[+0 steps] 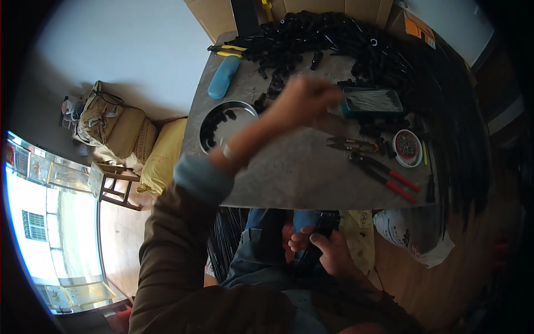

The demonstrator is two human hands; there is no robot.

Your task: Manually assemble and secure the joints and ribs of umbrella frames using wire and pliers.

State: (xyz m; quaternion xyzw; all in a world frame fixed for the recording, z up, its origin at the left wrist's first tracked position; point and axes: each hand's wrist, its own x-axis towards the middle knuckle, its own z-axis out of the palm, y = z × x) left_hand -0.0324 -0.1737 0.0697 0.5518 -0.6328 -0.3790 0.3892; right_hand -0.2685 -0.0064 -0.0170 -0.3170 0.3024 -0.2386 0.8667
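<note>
My left hand (308, 103) reaches over the grey table (272, 178), next to a green box of thin pale rods (372, 101). Motion smears its fingers, so whether they hold anything is unclear. Low over my lap, the fingers of my right hand (334, 255) are curled, with the thumb pressed in. A dark elongated piece (327, 222) sticks up from that grip; its kind is hard to make out. Left of my left forearm stands a round steel tray (203, 122) with several small black pieces inside.
Black tubular pieces (317, 28) are heaped along the far side. Red-handled pliers (386, 177), another pair of pliers (353, 145) and a white bowl of small metal bits (407, 148) lie at right. A blue case (224, 77) and yellow-handled pliers (228, 51) lie far left.
</note>
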